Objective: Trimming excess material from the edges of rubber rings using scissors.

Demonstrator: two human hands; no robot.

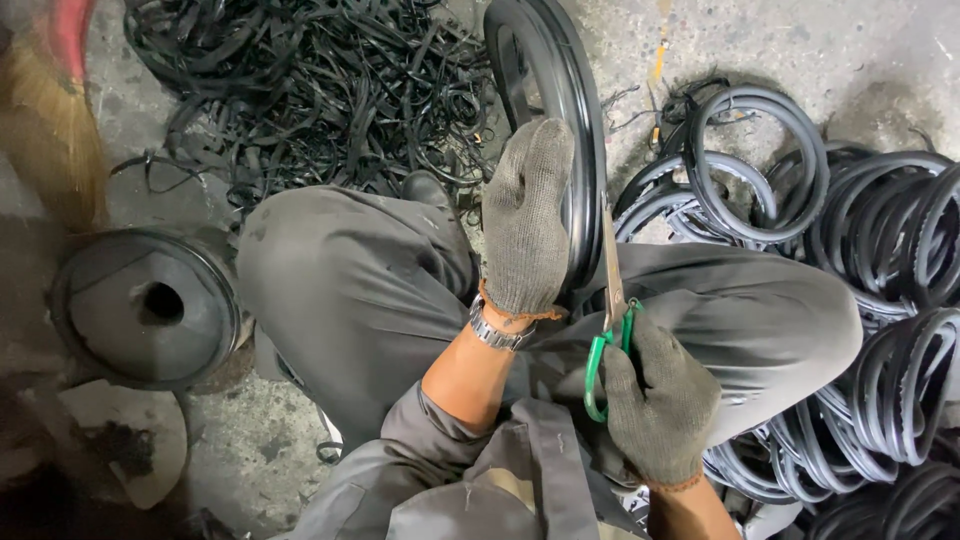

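Note:
A large black rubber ring stands upright between my knees. My left hand, in a grey knit glove with a metal watch at the wrist, grips the ring's near rim. My right hand, also gloved, holds green-handled scissors. Their blades point up along the right side of the ring's edge, beside my left hand.
A heap of thin black rubber trimmings lies on the concrete floor ahead. Several stacked black rubber rings fill the right side. A round black disc with a centre hole sits at left, a broom behind it.

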